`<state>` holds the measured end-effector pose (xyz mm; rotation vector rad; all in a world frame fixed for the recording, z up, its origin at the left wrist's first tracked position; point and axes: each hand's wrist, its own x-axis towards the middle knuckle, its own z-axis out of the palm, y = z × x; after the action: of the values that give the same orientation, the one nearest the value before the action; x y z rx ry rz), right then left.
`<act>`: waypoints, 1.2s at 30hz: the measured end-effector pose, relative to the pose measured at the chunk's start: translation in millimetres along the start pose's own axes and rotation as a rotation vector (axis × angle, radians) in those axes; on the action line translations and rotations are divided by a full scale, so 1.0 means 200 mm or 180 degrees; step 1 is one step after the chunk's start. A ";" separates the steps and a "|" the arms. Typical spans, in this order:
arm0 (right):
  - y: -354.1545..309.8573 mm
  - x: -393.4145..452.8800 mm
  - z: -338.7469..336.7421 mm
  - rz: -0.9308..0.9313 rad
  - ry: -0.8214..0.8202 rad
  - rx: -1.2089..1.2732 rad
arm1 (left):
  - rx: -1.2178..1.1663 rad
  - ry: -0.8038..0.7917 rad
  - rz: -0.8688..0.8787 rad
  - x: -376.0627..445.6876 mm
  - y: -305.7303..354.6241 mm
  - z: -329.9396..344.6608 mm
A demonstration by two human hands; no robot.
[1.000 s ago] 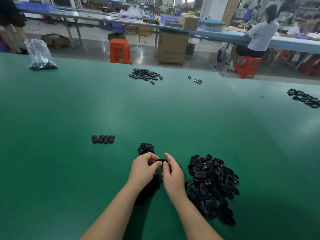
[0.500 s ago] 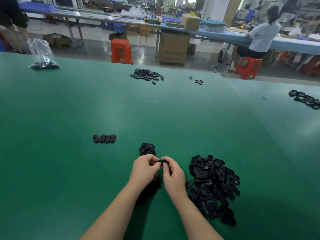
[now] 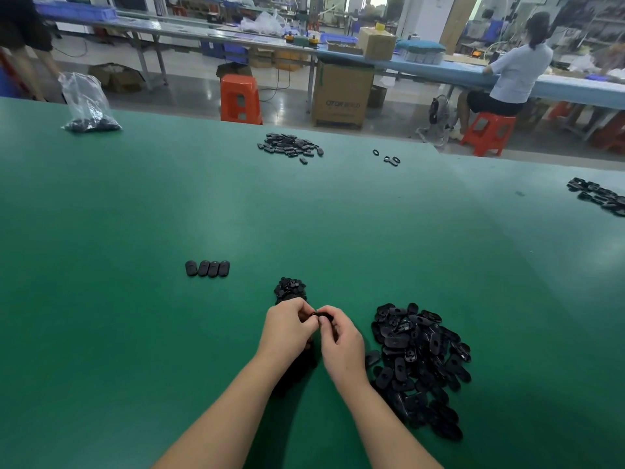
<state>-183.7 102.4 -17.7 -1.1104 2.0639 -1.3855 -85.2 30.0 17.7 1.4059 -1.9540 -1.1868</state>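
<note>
Fingers (image 3: 306,308) of both hands meet over one small black part (image 3: 321,314), low and centre on the green table (image 3: 135,214); the work around them first. Largest stock: a loose heap of black oval shells (image 3: 419,363) just right of the fingers, many dozens. Under the left wrist, nearer the person than the fingers, lies a darker heap (image 3: 297,370), half hidden by the forearm; cannot tell what is in it. Just beyond the fingertips sits a small mound of black bits (image 3: 291,290), close to the left knuckles. Up and to the left of the fingers, well apart, is a row of four ovals (image 3: 207,268) laid side by side and touching, which I take for finished pieces. Judgement: early in the job, with four done, one in hand and the big heap left to work through. Now the grip. Left hand (image 3: 287,324): fingers curled tight, thumb and forefinger pinching the left end of the part. Right hand (image 3: 341,343): fingers bent over, thumb tip and forefinger pinching the other end. Both hands seem held above the table, going by the shadow beneath them, knuckles close together. The part itself is mostly covered; only a dark sliver shows between the thumbs, so I cannot tell whether it is one piece or two being pressed together. Likely a fitting or snapping step.
</note>
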 end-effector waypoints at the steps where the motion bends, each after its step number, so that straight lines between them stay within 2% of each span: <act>1: 0.00 0.00 0.00 -0.0004 0.0002 -0.0002 | 0.0003 0.0008 0.0005 0.00 0.00 0.00; 12: 0.00 0.00 0.00 0.0088 0.0040 0.0107 | 0.0067 -0.0006 0.0269 -0.01 -0.01 0.02; 23: 0.02 0.01 0.01 0.0147 0.0047 -0.0130 | 0.0652 0.0050 0.0846 0.00 -0.03 0.02; 29: 0.02 0.01 0.01 0.0187 0.0004 0.0130 | 0.1219 -0.0007 0.1320 0.00 -0.06 -0.01; 32: 0.02 0.01 0.01 0.0258 -0.0006 0.0178 | 0.1325 0.0421 0.1247 0.00 -0.08 -0.08; 36: 0.02 0.00 0.01 0.0210 -0.0082 0.0101 | 0.1335 0.1167 0.0600 0.04 -0.19 -0.28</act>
<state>-185.2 101.9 -22.5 -1.0327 2.0349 -1.3605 -25.7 -3.0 13.2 1.4670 -2.0756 -0.4088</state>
